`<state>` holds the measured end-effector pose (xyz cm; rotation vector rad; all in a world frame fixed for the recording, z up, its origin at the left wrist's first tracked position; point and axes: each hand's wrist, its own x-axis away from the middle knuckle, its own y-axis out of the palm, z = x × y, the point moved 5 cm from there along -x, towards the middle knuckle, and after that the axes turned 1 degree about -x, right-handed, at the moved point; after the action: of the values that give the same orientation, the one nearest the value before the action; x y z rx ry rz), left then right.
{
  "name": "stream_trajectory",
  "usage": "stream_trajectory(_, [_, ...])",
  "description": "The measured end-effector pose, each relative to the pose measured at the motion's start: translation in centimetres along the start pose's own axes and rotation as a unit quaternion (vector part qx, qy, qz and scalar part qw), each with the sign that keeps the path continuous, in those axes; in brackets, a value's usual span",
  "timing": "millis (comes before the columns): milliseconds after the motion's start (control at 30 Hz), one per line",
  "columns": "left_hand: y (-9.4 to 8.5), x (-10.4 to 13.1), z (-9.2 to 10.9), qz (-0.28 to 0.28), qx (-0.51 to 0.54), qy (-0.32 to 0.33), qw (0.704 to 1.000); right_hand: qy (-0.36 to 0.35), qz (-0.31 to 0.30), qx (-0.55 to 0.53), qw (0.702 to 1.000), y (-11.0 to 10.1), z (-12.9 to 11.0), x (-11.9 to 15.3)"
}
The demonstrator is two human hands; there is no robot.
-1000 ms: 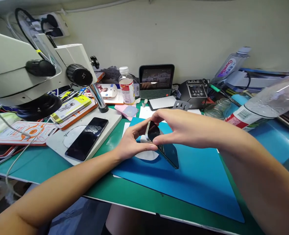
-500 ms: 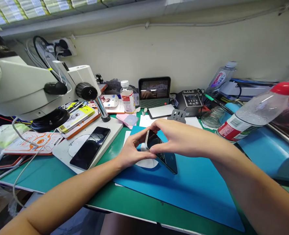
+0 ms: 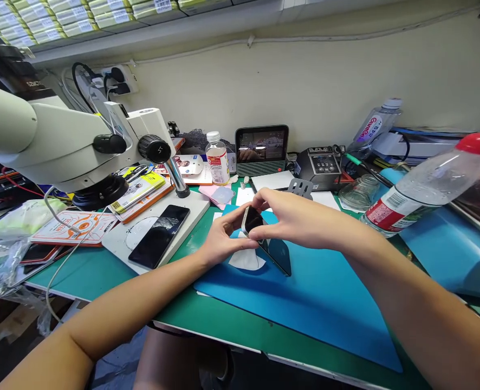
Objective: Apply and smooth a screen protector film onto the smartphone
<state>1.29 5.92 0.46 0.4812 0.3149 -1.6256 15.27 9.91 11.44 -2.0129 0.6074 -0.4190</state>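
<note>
Both hands grip a dark smartphone [image 3: 279,254] with a silvery edge, tilted up over the blue mat [image 3: 313,303]. My left hand [image 3: 222,238] is closed around the phone's raised end from the left. From the right, my right hand [image 3: 280,216] pinches the same end, thumb across the near face and fingers over the top. The phone's lower corner points down toward the mat; whether it touches, I cannot tell. Below my left hand lies a white piece of cloth or paper [image 3: 247,261]. Fingers hide part of the phone.
A microscope [image 3: 73,141] stands at left, a second black phone [image 3: 159,236] lying on its base. Behind are a small bottle [image 3: 218,162], a screen device [image 3: 261,146] and a black control box [image 3: 320,169]. A large red-capped bottle [image 3: 422,189] leans at right.
The camera view has shifted, so the scene sits slightly right and more of the left side shows. Both hands keep nearly the same hold on the tilted smartphone.
</note>
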Motion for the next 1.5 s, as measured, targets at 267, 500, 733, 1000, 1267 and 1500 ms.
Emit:
stream_trajectory(267, [0.11, 0.16, 0.20, 0.000, 0.001, 0.001, 1.000, -0.010, -0.012, -0.029, 0.999, 0.27, -0.05, 0.02])
stream_trajectory(500, [0.19, 0.37, -0.02, -0.013, 0.011, -0.016, 1.000, -0.013, -0.001, 0.014, 1.000, 0.34, 0.20, -0.37])
stream_trajectory(733, [0.38, 0.44, 0.26, -0.032, 0.006, -0.006, 0.999, -0.029, -0.006, 0.010, 1.000, 0.38, 0.45, -0.56])
stream_trajectory(1000, [0.34, 0.51, 0.07, -0.028, -0.014, -0.014, 0.999, -0.028, -0.016, 0.008, 0.999, 0.26, 0.40, -0.60])
stream_trajectory(1267, [0.22, 0.50, -0.05, -0.018, -0.005, -0.011, 1.000, -0.032, -0.012, -0.004, 0.999, 0.45, 0.88, -0.84])
stream_trajectory(1500, [0.36, 0.53, 0.05, -0.026, -0.002, -0.009, 1.000, -0.036, -0.012, -0.001, 0.999, 0.38, 0.86, -0.81])
